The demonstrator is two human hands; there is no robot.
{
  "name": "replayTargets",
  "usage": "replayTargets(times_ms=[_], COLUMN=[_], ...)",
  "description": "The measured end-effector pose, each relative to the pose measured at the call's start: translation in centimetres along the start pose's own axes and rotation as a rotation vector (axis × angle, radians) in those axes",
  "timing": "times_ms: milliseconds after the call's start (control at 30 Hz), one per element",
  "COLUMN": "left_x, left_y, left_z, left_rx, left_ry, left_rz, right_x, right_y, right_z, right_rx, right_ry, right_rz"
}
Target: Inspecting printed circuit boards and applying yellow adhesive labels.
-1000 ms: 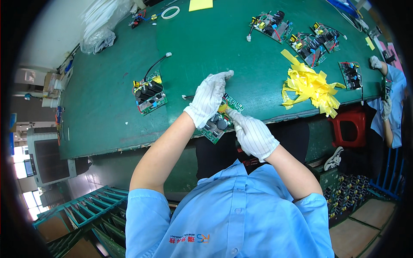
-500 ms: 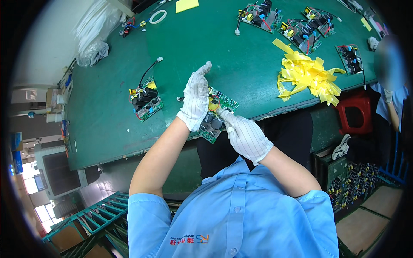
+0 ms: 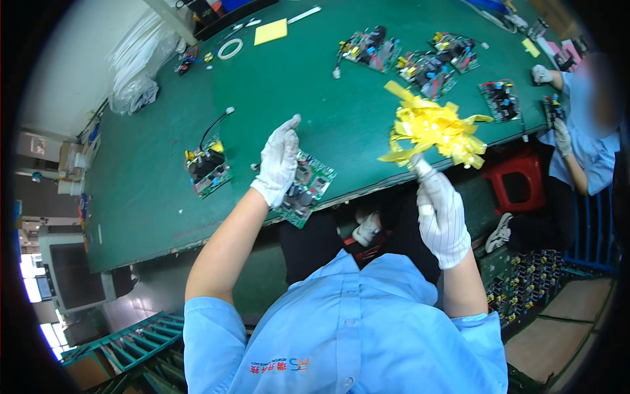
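My left hand, in a white striped glove, grips the left side of a green circuit board tilted at the table's near edge. Its fingers point up and partly cover the board's dark components. To the right, my gloved right hand reaches to the lower edge of a heap of crumpled yellow tape. The fingertips are pinched against a strip there; exactly how much tape they hold is hard to see. Left of my left hand lies another circuit board with black capacitors and a cable.
Several circuit boards lie at the back right of the green table. A tape ring and yellow sheet lie at the back. On the right, a co-worker's gloved hand is at a board, near a red stool.
My right hand has left the board and moved right to the tape heap. The yellow patch on the board no longer shows. My left hand stays on the board. The co-worker has leaned in.
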State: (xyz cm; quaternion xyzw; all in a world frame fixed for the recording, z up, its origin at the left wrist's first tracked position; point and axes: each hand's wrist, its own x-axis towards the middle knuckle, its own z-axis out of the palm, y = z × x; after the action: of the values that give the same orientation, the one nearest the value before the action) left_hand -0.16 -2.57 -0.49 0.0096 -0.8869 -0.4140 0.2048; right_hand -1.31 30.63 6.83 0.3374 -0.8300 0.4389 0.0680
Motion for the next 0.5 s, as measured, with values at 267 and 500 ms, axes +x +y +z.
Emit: replayTargets(times_ms=[267,500], left_x=[0.7,-3.5], left_y=[6.1,8.8], left_z=[-3.3,-5.6], left_rx=[-0.061,0.301], left_ry=[-0.228,-0.431], left_rz=[-0.173,0.177], right_x=[-0.3,1.1], right_y=[10.5,12.4], right_z=[2.0,-1.4], right_rx=[-0.664,0.219], right_ry=[-0.025,0.003], right_rz=[0.336,0.476])
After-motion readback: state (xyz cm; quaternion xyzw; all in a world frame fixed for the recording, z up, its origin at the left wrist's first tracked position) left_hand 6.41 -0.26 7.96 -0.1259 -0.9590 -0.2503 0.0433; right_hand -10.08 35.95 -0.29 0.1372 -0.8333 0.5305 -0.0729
